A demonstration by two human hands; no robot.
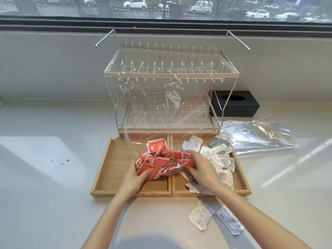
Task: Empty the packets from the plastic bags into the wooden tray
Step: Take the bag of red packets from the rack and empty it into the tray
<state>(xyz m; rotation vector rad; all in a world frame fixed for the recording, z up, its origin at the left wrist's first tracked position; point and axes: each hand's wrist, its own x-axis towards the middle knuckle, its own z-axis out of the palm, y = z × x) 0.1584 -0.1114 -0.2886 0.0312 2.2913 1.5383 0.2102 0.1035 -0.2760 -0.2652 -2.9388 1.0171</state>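
A wooden tray (109, 166) with two compartments lies in front of me on the counter. Its right compartment holds several white packets (219, 159). Over the divider sits a heap of red packets (159, 162) inside a clear plastic bag (161, 108), whose film rises up in front of the rack. My left hand (136, 178) grips the heap from the left. My right hand (199, 168) grips it from the right. Another clear plastic bag (260, 137) lies flat to the right of the tray. Two white packets (203, 216) lie on the counter before the tray.
A two-tier wire dish rack (168, 72) stands right behind the tray. A black tissue box (235, 103) sits behind the rack at the right. A few dark spots (61, 161) mark the counter at the left. A window runs along the back.
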